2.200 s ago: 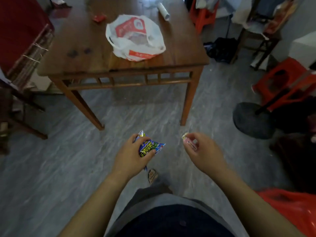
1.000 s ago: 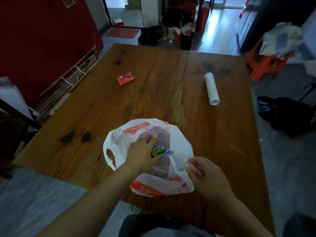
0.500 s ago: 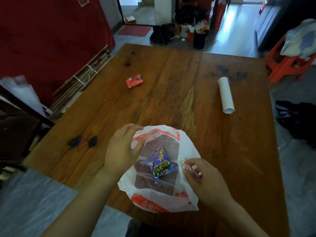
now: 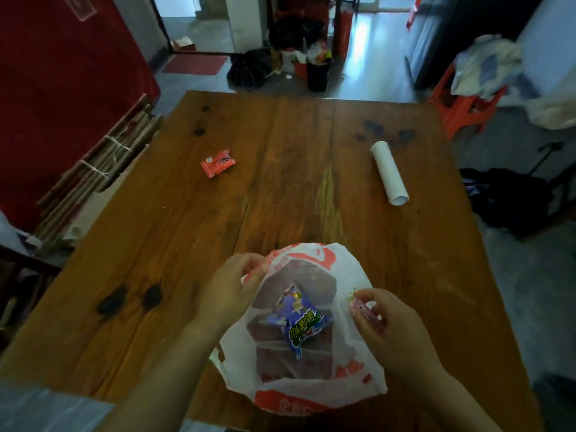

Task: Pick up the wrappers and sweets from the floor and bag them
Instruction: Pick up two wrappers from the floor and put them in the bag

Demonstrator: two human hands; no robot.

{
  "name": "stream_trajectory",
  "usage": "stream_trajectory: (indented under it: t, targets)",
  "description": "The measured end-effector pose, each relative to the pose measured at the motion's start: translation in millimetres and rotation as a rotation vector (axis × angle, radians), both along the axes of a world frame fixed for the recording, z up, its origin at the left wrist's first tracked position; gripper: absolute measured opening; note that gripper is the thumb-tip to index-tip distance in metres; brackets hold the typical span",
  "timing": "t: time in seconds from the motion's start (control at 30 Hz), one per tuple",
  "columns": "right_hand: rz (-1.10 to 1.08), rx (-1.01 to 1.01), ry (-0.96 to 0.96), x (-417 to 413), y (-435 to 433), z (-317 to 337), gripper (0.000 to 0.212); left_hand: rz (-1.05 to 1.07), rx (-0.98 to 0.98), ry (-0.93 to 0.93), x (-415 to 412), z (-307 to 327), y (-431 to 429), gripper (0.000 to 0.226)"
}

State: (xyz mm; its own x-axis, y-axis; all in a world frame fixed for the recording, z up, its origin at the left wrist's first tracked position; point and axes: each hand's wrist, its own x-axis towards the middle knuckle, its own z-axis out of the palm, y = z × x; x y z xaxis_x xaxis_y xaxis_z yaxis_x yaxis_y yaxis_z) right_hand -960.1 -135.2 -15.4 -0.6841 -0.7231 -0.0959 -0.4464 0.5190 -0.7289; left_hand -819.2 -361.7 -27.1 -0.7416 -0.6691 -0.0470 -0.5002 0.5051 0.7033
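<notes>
Item: bag (image 4: 349, 269), thin white plastic with red print. It lies on the near middle of the bench (image 4: 280, 182), close to the near edge, with its mouth held open and facing up.

Contents: one blue wrapper (image 4: 296, 322) with green lettering and a star pattern, lying inside the bag on its lower layer, seen through the open mouth.

Left hand (image 4: 230, 294): at the bag's left rim, fingers (image 4: 249, 263) curled round the plastic edge and gripping it.

Right hand (image 4: 392, 332): at the bag's right rim, fingers (image 4: 374, 299) and thumb narrowed to a pinch on a small pink sweet (image 4: 363, 308). The sweet is just at the rim, not down inside the bag.

Also on the bench: a red wrapper (image 4: 218, 163) lying flat at far left, well apart from the bag; a white tube (image 4: 389, 173) lying on its side at far right, its open end facing near.

Bench surface: brown wooden planks with dark knots at near left.

Surroundings: a grey floor (image 4: 514, 275); bundled sticks (image 4: 93, 169) leaning against a red wall (image 4: 62, 88) at left; a dark heap (image 4: 511, 198) on the floor at right; a red stool (image 4: 464, 110) at far right with cloth (image 4: 486, 67) piled on it; a black bin (image 4: 318, 73) and a red mat (image 4: 194, 64) beyond the bench's far edge.
</notes>
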Motion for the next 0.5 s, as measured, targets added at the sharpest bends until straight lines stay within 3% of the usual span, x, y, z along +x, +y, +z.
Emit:
stream_trajectory:
  t: [0.13, 0.4, 0.5]
  targets:
    - [-0.05, -0.04, 0.053, 24, -16, 11, 0.02, -0.147, -0.029, -0.031, 10, -9, -12, 0.024]
    - [-0.191, -0.024, 0.045, 75, -80, 1, 0.02, -0.206, 0.089, 0.082, 8, -6, -39, 0.007]
    - [-0.261, -0.017, 0.07, 88, -100, -4, 0.022, -0.276, 0.12, 0.11, 0, -11, -51, 0.012]
